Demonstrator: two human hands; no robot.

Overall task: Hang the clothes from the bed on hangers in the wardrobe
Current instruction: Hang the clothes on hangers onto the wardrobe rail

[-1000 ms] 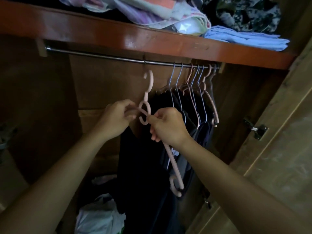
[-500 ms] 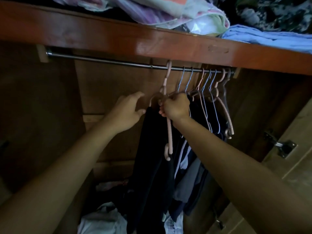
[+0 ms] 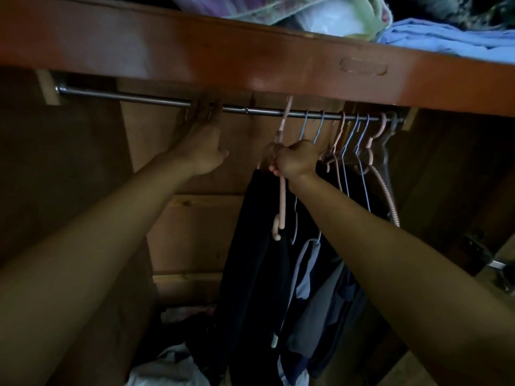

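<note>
Wardrobe rail (image 3: 156, 98) carries pink hanger (image 3: 282, 196) gripped by right hand (image 3: 296, 160); left hand (image 3: 202, 146) reaches up, fingers straight.

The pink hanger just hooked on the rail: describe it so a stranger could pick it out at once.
Find the metal rail under the red-brown shelf. Of the hooks bunched at its right, take the leftmost: the pink hanger. Unlike the thin blue wire hangers beside it, it is thick, ribbed, and gripped by the right hand.

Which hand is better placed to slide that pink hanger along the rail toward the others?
Right. The right hand already grips the pink hanger hooked on the rail; the left hand is open, reaching up at the bare rail farther left.
</note>
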